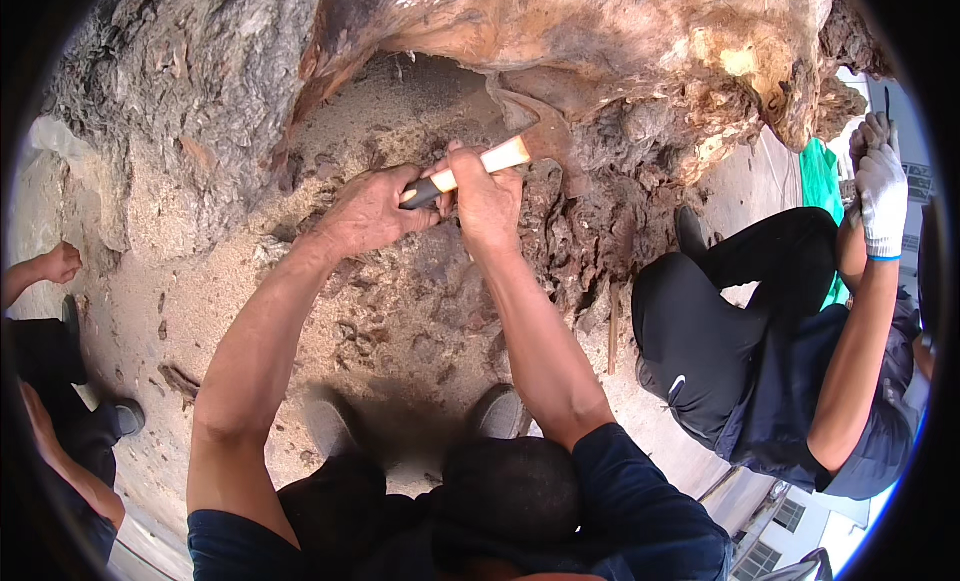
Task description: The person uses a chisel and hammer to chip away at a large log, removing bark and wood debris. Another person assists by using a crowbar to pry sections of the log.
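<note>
A hand tool with a pale yellow and black handle [508, 154] lies slantwise in front of me. Its brown, rusty-looking head [547, 136] is against the wood, and its exact kind is hard to make out. My right hand [485, 199] is closed around the handle, thumb along it. At the black end, my left hand [375, 211] is closed too, fingers partly hidden. Beyond the tool is a huge gnarled trunk [560, 31], smooth and orange-brown in the middle. Its grey bark [190, 111] is rough on the left. A dark hollow opens under the trunk.
Wood chips and sawdust [400, 291] cover the ground between my shoes [500, 411] and the trunk. Crumbly dark bark [570, 241] stands right of my hands. On the right a person in black crouches, a white glove [882, 201] raised. Another person's hand [62, 263] shows at left.
</note>
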`<state>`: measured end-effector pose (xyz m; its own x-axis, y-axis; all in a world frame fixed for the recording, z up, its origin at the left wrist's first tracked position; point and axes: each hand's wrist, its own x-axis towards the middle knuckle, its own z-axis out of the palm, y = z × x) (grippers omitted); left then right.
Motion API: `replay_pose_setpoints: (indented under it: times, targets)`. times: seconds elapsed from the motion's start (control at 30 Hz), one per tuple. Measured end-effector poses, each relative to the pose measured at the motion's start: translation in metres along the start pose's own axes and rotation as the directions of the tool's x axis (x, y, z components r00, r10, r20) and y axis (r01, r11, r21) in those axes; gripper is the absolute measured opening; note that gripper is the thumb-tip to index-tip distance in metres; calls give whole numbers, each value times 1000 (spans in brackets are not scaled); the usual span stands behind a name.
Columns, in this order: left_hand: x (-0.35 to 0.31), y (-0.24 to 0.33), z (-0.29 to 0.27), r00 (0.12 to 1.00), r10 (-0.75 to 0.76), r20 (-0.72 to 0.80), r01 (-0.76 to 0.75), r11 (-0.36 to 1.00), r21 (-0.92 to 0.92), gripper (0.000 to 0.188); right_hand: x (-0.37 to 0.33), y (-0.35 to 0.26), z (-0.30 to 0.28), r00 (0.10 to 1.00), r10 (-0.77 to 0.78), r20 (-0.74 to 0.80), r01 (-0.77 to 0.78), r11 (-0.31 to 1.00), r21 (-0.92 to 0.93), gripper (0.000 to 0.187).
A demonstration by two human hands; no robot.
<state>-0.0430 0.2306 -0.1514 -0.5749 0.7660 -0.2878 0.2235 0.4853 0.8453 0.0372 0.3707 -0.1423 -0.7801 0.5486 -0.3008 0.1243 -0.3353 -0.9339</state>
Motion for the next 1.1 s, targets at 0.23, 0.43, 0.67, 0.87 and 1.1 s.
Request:
replay_pose_setpoints:
  times: [0.23,0.43,0.67,0.87,1.1]
  targets:
    - [53,29,3,917,84,-389,-326,720,-612,110,-12,3,-25,986,-169,-12,163,966,-199,31]
    - [91,70,2,889,39,-456,-336,731,-593,92,-24,-11,-37,994,-103,-47,94,980,-174,30]
    - [102,73,13,735,35,-677,-374,853,-363,61,-36,9,-72,972,236,-10,-221,895,-386,28]
    - [96,51,8,859,61,-508,-452,557,-697,64,-48,101,-96,846,466,260,-305,821,-483,31]
    - [87,26,-10,919,89,-385,-392,324,-861,44,-42,63,-86,805,574,154,-209,517,-830,49]
